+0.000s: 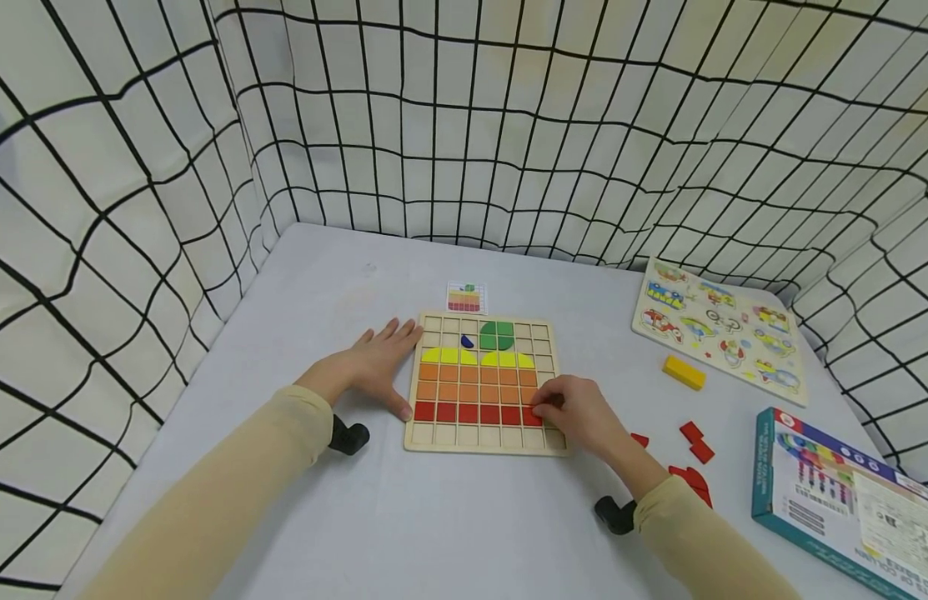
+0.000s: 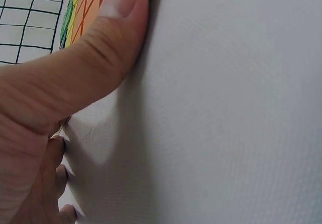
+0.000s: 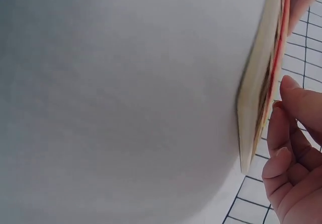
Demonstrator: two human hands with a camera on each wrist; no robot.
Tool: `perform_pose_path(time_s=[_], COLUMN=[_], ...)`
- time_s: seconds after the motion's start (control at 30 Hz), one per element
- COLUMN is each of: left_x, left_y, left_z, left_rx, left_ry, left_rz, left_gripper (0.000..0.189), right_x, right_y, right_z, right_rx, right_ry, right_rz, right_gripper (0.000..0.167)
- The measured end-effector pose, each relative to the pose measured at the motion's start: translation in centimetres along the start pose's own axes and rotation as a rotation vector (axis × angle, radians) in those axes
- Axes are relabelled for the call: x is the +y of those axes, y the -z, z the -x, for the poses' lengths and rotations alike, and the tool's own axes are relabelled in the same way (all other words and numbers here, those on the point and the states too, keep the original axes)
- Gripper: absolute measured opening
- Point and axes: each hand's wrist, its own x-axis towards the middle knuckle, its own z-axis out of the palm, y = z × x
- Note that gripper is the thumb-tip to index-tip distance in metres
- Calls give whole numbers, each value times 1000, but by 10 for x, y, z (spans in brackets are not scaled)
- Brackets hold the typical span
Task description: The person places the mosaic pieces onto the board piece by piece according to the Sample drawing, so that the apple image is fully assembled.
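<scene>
A wooden grid board (image 1: 484, 437) lies on the table, filled with rows of orange tiles (image 1: 469, 382) and red tiles (image 1: 468, 413), yellow half-rounds (image 1: 448, 357), green quarter-rounds (image 1: 497, 336) and a small blue piece (image 1: 467, 341). My left hand (image 1: 377, 364) rests at the board's left edge, fingers spread and thumb against the rim. At the right end of the red row, my right hand (image 1: 579, 412) pinches a red square tile (image 1: 533, 416) between thumb and index finger. In the right wrist view the tile is mostly hidden behind the fingertips.
A small picture card (image 1: 466, 297) lies behind the board. Loose red pieces (image 1: 696, 442) are scattered to the right, near a yellow block (image 1: 684, 372), a vehicle puzzle board (image 1: 722, 329) and a box (image 1: 846, 500). Black netting (image 1: 433, 117) surrounds the table.
</scene>
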Motion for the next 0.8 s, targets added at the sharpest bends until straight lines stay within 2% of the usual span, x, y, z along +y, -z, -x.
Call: perform_pose_path(time_s=[0.2, 0.27, 0.4, 0.5, 0.63, 0.73, 0.8], left_x=[0, -1, -3, -3, -4, -4, -5], left_y=[-1, -1, -1, 0, -1, -1, -2], left_z=[0, 0, -1, -2, -3, -3, -3], left_rx=[-3, -1, 2, -4, -8, -3, -3], left_ry=[-6, -10, -21, -22, -22, -22, -17], left_rz=[5, 6, 5, 4, 3, 5, 6], left_gripper=[137, 137, 137, 136, 137, 137, 137], right_x=[15, 24, 45, 60, 75, 83, 87], right_y=[21, 32, 54, 66, 77, 80, 78], right_z=[9, 14, 26, 37, 51, 56, 57], right_rx=[63, 66, 47, 4, -108, -184, -204], right_ry=[13, 14, -38, -87, -150, -173, -173], right_rz=[18, 33, 53, 68, 83, 85, 91], right_gripper=[11, 14, 18, 20, 23, 28, 31])
